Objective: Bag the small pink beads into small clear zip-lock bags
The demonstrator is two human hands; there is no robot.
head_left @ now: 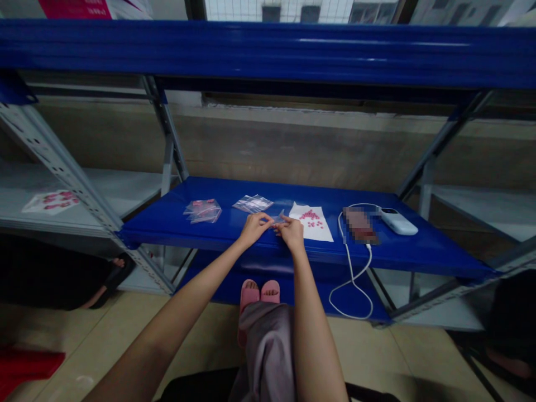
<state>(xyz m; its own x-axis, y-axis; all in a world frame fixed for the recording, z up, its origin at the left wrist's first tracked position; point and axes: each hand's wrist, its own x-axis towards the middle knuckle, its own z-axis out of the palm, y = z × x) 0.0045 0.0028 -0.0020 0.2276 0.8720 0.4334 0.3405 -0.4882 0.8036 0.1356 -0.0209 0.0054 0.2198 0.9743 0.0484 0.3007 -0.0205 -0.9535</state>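
My left hand and my right hand meet above the front edge of the blue steel shelf, pinching a small clear plastic bag between their fingertips. Left of them lies a stack of clear bags with pink contents. A looser bunch of clear plastic bags sits just beyond my left hand. Close to my right hand, a white paper sheet holds many small pink pieces. My fingers partly hide the small bag.
Right of the sheet are a pixelated phone, a white power bank and a white cable hanging over the shelf edge. Steel uprights frame the shelf. Pink slippers rest below. A printed sheet lies on the left shelf.
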